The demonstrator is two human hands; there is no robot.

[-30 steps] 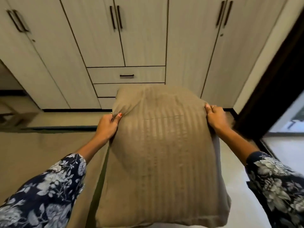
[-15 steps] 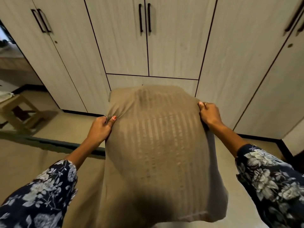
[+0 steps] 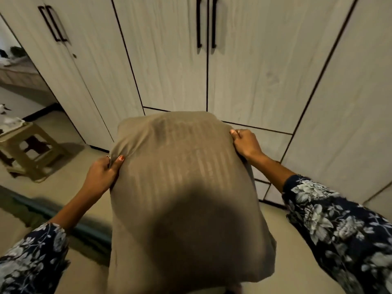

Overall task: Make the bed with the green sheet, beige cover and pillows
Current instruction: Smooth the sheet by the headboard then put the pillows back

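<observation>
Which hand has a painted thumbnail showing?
The left hand, pinching the pillow's left top corner, shows an orange-red thumbnail. The right hand shows a ring but no painted nail.

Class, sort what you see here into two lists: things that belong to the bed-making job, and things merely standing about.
Belongs to the job:
- pillow, gripped by left hand and right hand
- green sheet, edge showing on the bed

Standing about:
- wardrobe
- plastic stool
</observation>
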